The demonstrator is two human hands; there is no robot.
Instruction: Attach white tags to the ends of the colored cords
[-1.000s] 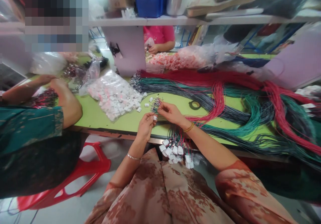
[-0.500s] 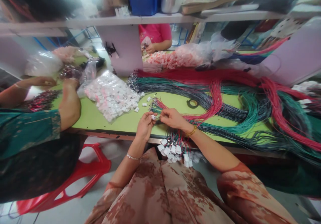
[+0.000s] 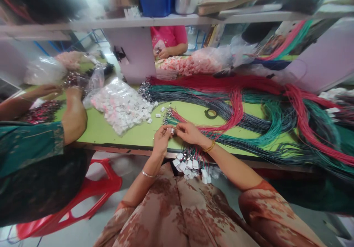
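Note:
My left hand (image 3: 162,138) is closed, thumb and fingertips pinching a small white connector housing (image 3: 173,131). Against its right side my right hand (image 3: 188,132) is closed in a pinch; a wire end seems to be between its fingers, though the fingers mostly hide it. Just beyond both hands lie the metal-tipped ends of red and green wires (image 3: 170,115). Below my right wrist, wires with white connectors (image 3: 188,164) on their ends hang over the table edge. A few loose white housings (image 3: 158,115) lie left of the wire ends.
An open plastic bag of white housings (image 3: 118,108) lies to the left. Long bundles of red wires (image 3: 210,82) and green wires (image 3: 278,119) cover the right side. A black tape roll (image 3: 211,113) lies behind my right hand. A co-worker's arm (image 3: 74,116) is at far left, beside a red stool (image 3: 103,180).
My hands have come together, the white housing now meeting my right fingertips. Pink and green wires at the back right have been lifted higher. The view has shifted slightly.

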